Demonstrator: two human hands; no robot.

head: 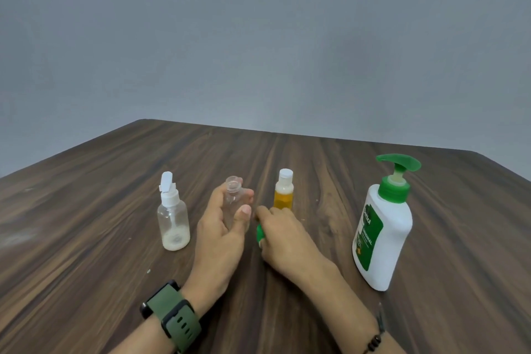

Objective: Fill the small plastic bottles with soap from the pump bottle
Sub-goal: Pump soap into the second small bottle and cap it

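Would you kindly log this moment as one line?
left hand: holds clear bottle, uncapped | right hand: holds green cap | pump bottle: upright, untouched

Bare forearms, an olive-green strapped watch [172, 315] (left wrist), a dark beaded bracelet [375, 339] on the right.

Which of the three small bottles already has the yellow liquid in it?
The small bottle with the white screw cap, standing just beyond the right hand. The spray bottle holds only whitish residue, and the clear bottle gripped by the left hand looks empty.
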